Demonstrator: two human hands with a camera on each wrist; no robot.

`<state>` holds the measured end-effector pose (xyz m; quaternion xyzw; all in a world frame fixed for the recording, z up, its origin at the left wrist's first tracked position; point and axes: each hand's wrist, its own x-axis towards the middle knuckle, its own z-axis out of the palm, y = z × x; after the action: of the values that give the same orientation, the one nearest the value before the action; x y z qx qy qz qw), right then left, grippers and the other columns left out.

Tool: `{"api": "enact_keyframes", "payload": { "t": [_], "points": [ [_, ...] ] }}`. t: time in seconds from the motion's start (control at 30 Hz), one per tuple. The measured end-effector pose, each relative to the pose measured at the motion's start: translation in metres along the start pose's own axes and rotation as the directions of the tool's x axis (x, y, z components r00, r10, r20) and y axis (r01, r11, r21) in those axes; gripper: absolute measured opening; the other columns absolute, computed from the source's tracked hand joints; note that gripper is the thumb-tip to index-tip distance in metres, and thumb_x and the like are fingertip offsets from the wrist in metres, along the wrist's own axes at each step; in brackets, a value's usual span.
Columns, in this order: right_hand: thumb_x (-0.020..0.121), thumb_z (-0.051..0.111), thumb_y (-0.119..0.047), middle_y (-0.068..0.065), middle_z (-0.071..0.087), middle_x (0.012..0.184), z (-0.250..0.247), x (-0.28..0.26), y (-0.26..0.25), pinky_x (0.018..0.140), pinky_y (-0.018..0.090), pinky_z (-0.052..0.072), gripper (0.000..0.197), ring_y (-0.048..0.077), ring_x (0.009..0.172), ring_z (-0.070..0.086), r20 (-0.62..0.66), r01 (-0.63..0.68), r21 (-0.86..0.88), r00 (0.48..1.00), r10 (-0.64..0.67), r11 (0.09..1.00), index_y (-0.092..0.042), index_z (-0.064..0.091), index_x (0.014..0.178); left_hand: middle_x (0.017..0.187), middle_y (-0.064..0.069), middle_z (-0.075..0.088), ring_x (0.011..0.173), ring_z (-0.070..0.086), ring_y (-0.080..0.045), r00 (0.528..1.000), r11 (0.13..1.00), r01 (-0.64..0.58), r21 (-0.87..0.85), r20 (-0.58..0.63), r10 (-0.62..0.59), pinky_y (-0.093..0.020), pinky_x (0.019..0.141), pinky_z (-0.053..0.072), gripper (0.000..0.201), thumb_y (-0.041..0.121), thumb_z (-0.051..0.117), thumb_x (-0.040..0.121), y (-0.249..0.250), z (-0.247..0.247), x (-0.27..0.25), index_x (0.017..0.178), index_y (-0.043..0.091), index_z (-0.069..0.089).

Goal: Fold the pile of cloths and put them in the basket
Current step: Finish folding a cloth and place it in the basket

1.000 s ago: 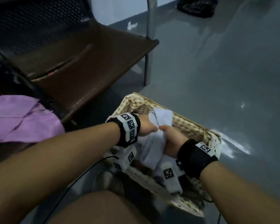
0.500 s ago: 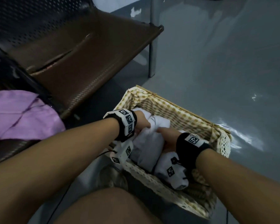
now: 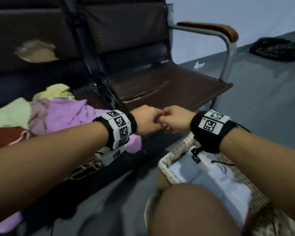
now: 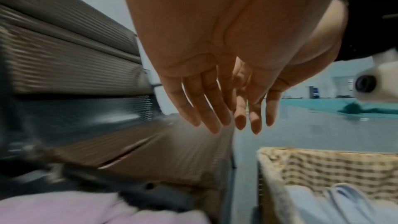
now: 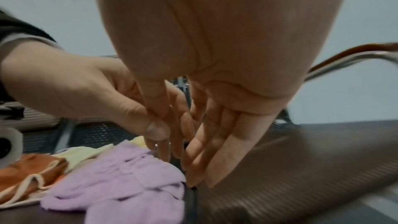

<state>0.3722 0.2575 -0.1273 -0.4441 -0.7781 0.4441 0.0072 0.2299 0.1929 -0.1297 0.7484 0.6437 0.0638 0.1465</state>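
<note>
Fingers of my left hand [image 3: 147, 122] and right hand [image 3: 175, 120] hang straight and loose, touching each other, holding nothing. Below them, pale blue cloth [image 3: 216, 178] sits folded in the basket [image 3: 167, 169]: one done, I judge. Unfolded pile [image 3: 58, 111] remains on the bench seat's left end: purple, green, yellow, orange, crumpled.

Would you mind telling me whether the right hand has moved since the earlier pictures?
Yes. The right hand has left the basket and risen toward the chair seat, empty.
</note>
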Motion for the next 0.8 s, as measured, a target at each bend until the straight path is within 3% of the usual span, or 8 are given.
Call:
{"api": "enact_keyframes", "payload": {
  "t": [0.1, 0.2, 0.37, 0.47, 0.6, 0.7, 0.77, 0.8],
  "points": [
    [0.094, 0.057, -0.015, 0.013, 0.063, 0.081, 0.035, 0.032, -0.061, 0.061, 0.035, 0.044, 0.021, 0.026, 0.072, 0.058, 0.107, 0.128, -0.091, 0.987, -0.118, 0.988, -0.001, 0.064, 0.107, 0.100, -0.002, 0.072, 0.092, 0.065, -0.025, 0.990, 0.994, 0.113, 0.003, -0.088, -0.112, -0.037, 0.080, 0.051, 0.029, 0.034, 0.061, 0.087, -0.059, -0.015, -0.044, 0.111, 0.018, 0.065],
    [0.094, 0.060, -0.023, 0.012, 0.070, 0.093, 0.074, 0.060, -0.112, 0.067, 0.036, 0.050, 0.024, 0.027, 0.077, 0.065, 0.219, 0.243, -0.251, 0.957, -0.190, 0.937, -0.006, 0.067, 0.111, 0.109, 0.001, 0.071, 0.101, 0.065, -0.023, 0.953, 0.963, 0.269, -0.020, -0.139, -0.269, -0.030, 0.082, 0.048, 0.026, 0.033, 0.061, 0.090, -0.120, -0.010, -0.090, 0.112, 0.020, 0.064],
    [0.092, 0.064, -0.031, 0.006, 0.072, 0.116, 0.136, 0.102, -0.159, 0.090, 0.029, 0.051, 0.030, 0.023, 0.100, 0.066, 0.292, 0.409, -0.590, 0.912, -0.289, 0.696, -0.018, 0.071, 0.118, 0.124, -0.008, 0.066, 0.112, 0.060, -0.030, 0.862, 0.861, 0.507, 0.051, -0.012, -0.507, -0.033, 0.091, 0.048, 0.048, 0.039, 0.062, 0.088, -0.197, 0.020, -0.155, 0.131, 0.018, 0.055],
    [0.088, 0.068, -0.040, 0.004, 0.068, 0.126, 0.167, 0.121, -0.156, 0.097, 0.030, 0.049, 0.044, 0.025, 0.115, 0.062, 0.313, 0.420, -0.694, 0.907, -0.280, 0.584, -0.021, 0.066, 0.127, 0.125, -0.009, 0.064, 0.115, 0.060, -0.030, 0.844, 0.845, 0.524, 0.106, 0.072, -0.532, -0.033, 0.096, 0.048, 0.049, 0.039, 0.065, 0.086, -0.217, 0.040, -0.176, 0.128, 0.016, 0.057],
    [0.079, 0.076, -0.050, 0.007, 0.063, 0.127, 0.193, 0.127, -0.131, 0.097, 0.034, 0.049, 0.065, 0.028, 0.114, 0.061, 0.381, 0.446, -0.726, 0.895, -0.234, 0.523, -0.018, 0.058, 0.133, 0.120, -0.007, 0.064, 0.112, 0.060, -0.033, 0.878, 0.861, 0.474, 0.182, -0.030, -0.477, -0.038, 0.092, 0.050, 0.032, 0.029, 0.054, 0.090, -0.225, 0.049, -0.178, 0.120, 0.020, 0.063],
    [0.095, 0.059, -0.033, 0.009, 0.068, 0.114, 0.192, 0.131, -0.126, 0.085, 0.032, 0.048, 0.027, 0.032, 0.107, 0.064, 0.312, 0.449, -0.748, 0.888, -0.339, 0.488, -0.016, 0.065, 0.115, 0.114, -0.007, 0.065, 0.108, 0.059, -0.033, 0.887, 0.850, 0.461, 0.254, -0.090, -0.454, -0.039, 0.087, 0.049, 0.026, 0.028, 0.049, 0.094, -0.224, 0.048, -0.172, 0.115, 0.022, 0.064],
    [0.101, 0.046, -0.021, 0.016, 0.068, 0.108, 0.187, 0.131, -0.133, 0.077, 0.033, 0.043, 0.022, 0.035, 0.101, 0.064, 0.182, 0.408, -0.723, 0.891, -0.416, 0.558, -0.008, 0.063, 0.104, 0.110, -0.013, 0.066, 0.103, 0.061, -0.036, 0.864, 0.850, 0.501, 0.161, -0.153, -0.480, -0.037, 0.082, 0.047, 0.021, 0.025, 0.045, 0.095, -0.222, 0.044, -0.168, 0.107, 0.014, 0.058],
    [0.104, 0.041, -0.019, 0.020, 0.067, 0.106, 0.185, 0.131, -0.136, 0.075, 0.034, 0.040, 0.023, 0.037, 0.099, 0.064, 0.103, 0.392, -0.656, 0.893, -0.437, 0.645, -0.005, 0.059, 0.098, 0.109, -0.018, 0.066, 0.101, 0.061, -0.038, 0.839, 0.848, 0.527, 0.051, -0.186, -0.510, -0.037, 0.080, 0.046, 0.019, 0.025, 0.042, 0.097, -0.221, 0.040, -0.165, 0.104, 0.011, 0.053]
  ]
}}
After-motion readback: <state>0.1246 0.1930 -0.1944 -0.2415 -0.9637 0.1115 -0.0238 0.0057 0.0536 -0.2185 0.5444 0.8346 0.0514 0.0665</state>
